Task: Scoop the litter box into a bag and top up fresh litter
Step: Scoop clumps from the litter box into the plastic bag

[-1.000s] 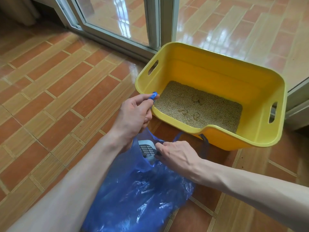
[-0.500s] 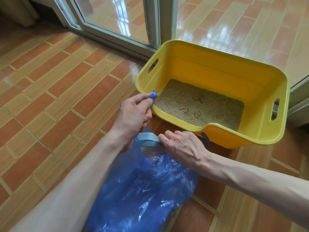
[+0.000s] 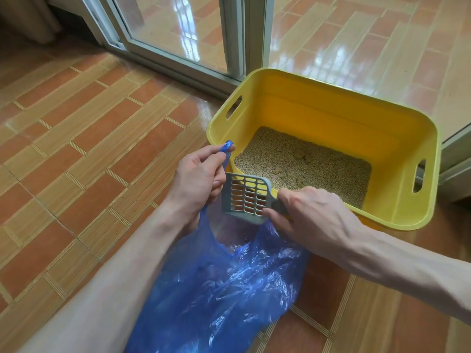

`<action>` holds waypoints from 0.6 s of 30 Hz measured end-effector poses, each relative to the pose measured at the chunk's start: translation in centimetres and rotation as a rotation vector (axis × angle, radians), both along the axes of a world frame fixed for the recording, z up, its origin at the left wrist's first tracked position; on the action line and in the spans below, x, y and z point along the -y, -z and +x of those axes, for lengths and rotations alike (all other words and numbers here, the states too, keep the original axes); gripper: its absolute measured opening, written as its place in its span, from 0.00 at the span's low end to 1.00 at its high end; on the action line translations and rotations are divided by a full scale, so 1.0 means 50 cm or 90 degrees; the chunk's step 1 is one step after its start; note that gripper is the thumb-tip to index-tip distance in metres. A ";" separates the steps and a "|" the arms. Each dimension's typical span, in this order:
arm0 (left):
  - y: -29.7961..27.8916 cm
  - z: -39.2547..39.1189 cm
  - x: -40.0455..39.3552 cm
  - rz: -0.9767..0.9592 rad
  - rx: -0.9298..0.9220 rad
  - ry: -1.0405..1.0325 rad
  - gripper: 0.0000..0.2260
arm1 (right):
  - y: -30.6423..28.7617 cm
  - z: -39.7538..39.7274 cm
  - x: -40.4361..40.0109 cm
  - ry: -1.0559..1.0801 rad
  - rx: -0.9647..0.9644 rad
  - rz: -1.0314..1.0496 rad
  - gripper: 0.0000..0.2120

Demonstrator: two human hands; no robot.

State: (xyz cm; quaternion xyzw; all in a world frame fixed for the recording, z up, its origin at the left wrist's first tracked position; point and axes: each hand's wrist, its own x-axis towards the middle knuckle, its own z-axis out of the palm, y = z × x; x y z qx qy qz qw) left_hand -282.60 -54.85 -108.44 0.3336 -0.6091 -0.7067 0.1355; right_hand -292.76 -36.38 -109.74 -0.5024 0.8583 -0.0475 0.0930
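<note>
A yellow litter box (image 3: 397,138) stands on the tiled floor, holding beige litter (image 3: 318,164) with a few clumps. In front of it lies a blue plastic bag (image 3: 224,289). My left hand (image 3: 196,179) pinches one bag handle and holds it up beside the box's near left corner. My right hand (image 3: 311,215) grips the handle of a grey slotted scoop (image 3: 244,194). The scoop hangs above the bag's mouth, just in front of the box's low front lip, and its slots look empty.
A sliding glass door with a grey frame (image 3: 234,36) runs behind the litter box. Brown and tan floor tiles (image 3: 76,149) spread out to the left. A beige curtain (image 3: 25,16) hangs at the top left corner.
My right hand has lifted the scoop up out of the bag; it now sits above the bag's mouth near the box's front lip. My left hand still holds the bag handle.
</note>
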 end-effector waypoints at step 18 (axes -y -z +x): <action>0.011 -0.038 0.007 0.010 -0.028 -0.055 0.13 | 0.032 -0.295 -0.064 0.093 -0.250 0.051 0.14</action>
